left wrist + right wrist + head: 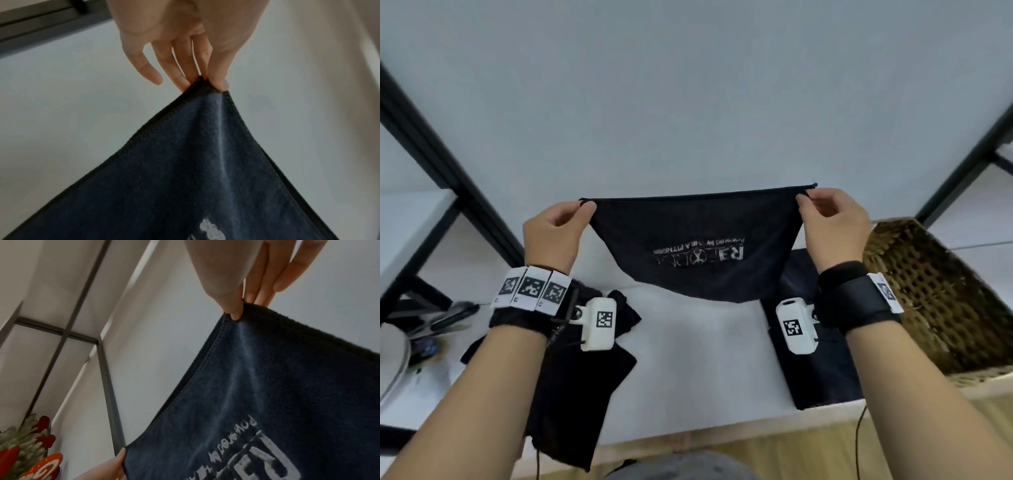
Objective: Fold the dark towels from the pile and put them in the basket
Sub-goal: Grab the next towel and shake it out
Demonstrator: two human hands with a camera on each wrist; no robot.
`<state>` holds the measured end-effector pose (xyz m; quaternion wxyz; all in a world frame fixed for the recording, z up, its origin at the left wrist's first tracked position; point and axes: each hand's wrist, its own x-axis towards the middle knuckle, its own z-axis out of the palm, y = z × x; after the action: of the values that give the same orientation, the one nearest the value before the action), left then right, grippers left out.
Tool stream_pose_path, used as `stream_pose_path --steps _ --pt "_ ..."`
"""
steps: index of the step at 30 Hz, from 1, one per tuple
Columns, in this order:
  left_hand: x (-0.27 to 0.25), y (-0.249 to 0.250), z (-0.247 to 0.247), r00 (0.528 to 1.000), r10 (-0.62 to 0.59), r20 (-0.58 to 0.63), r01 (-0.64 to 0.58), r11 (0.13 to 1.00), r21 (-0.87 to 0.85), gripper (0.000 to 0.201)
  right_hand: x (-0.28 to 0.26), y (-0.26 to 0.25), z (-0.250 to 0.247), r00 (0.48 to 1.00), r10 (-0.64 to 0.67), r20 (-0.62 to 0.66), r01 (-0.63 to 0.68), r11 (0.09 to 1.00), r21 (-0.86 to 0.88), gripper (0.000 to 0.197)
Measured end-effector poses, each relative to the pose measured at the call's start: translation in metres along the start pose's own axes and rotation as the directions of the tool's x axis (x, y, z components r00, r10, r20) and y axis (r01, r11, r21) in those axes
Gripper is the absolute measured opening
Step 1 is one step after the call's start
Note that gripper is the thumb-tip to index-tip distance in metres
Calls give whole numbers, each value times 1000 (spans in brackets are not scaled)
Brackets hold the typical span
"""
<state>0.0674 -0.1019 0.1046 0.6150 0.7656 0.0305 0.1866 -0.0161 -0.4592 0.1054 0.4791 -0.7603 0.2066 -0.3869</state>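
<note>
Forearms, both, entered from the near edge, each strapped with a black band carrying white tagged blocks.

Left hand (558, 226): raised, thumb and fingertips (220, 82) pinched on one upper corner of the towel (695, 246); little finger held loose and clear of the cloth.

Right hand (832, 222): raised level with the left, thumb and fingers (233, 311) pinched on the opposite upper corner; remaining fingers lay straight behind the hem.

Towel: dark navy, stitched hem, white printed lettering seen upside down in the head view. Stretched taut between the two hands along its top edge, the body sagged in a curve below them, its low edge hanging just above the table (709, 359).

Pile (571, 370): crumpled black cloth on the table beneath the left wrist, one end draped over the near edge.

Folded towel (822, 370): dark, flat, on the table beneath the right wrist, just beside the basket.

Basket (935, 294): brown wicker, open weave, on the table to the outside of the right forearm.

Table: white top, pale wooden near edge.

Frame (445, 161): black metal bars, beyond and outside each hand, against a grey-white wall.

Decoration (30, 451): red and green, low in the right wrist view, detail unclear.
</note>
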Motion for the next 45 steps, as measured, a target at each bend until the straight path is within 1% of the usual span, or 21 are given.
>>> stream_pose_path --steps 3,8,10,12,14,18,19,20,21,22,23,25,27,29,31,33,35,38,41,43,45 --pt "8 20 -6 997 69 -25 -70 998 -6 2 9 -16 -4 1000 -30 -2 31 999 34 8" --pt "15 29 -14 992 113 -51 -112 993 26 4 8 -28 -5 998 -64 -17 65 997 47 7" --pt "16 28 -17 992 119 -50 -116 992 56 5 6 -28 -5 999 -51 -7 51 998 41 14" --pt "15 26 -20 991 119 -54 -113 988 105 5 4 -26 -6 998 -32 46 32 999 0 22" --pt "13 21 -22 991 120 -51 -112 983 143 4 4 -20 -4 994 -26 109 32 998 -51 20" --pt "10 6 -28 994 107 17 -108 966 237 18 2 -10 1 979 32 200 0 988 -157 16" --pt "10 2 -29 995 98 32 -103 958 268 17 2 -7 2 975 42 219 -3 984 -178 14" --pt "10 -3 -29 996 84 40 -92 951 296 12 2 -4 3 970 51 239 -2 980 -199 13" --pt "11 -6 -29 997 60 51 -73 948 311 5 3 0 6 964 62 259 -6 977 -212 16" --pt "12 -10 -29 997 25 70 -45 951 307 6 3 4 11 956 87 279 -29 978 -206 20" --pt "13 -14 -28 994 -23 106 -7 961 275 9 4 8 16 945 128 300 -77 982 -174 22" --pt "15 -19 -24 974 -122 193 97 986 136 9 4 16 28 919 201 338 -192 979 -62 24" --pt "18 -21 -20 954 -175 246 178 984 7 6 6 23 39 903 227 364 -257 966 37 25" --pt "22 -24 -18 953 -184 241 199 979 -41 9 9 31 47 901 222 372 -268 960 76 23" --pt "23 -26 -19 960 -167 223 186 980 -70 13 8 36 51 902 226 367 -299 942 154 24" --pt "18 -26 -20 965 -141 221 163 983 -87 13 3 39 50 889 260 378 -376 884 278 24" --pt "7 -31 -22 965 -139 220 166 980 -110 14 -4 41 46 860 325 394 -468 809 354 23" --pt "-16 -46 -28 954 -170 249 197 976 -90 17 -24 54 37 824 411 390 -543 771 333 22" --pt "-46 -71 -38 909 -253 331 288 955 -63 23 -57 82 25 798 449 401 -566 788 243 20" --pt "-68 -91 -44 876 -323 358 334 942 31 24 -81 107 16 773 479 416 -575 805 141 24" --pt "-89 -111 -49 834 -388 393 342 921 185 19 -105 131 8 735 525 430 -592 805 29 27"
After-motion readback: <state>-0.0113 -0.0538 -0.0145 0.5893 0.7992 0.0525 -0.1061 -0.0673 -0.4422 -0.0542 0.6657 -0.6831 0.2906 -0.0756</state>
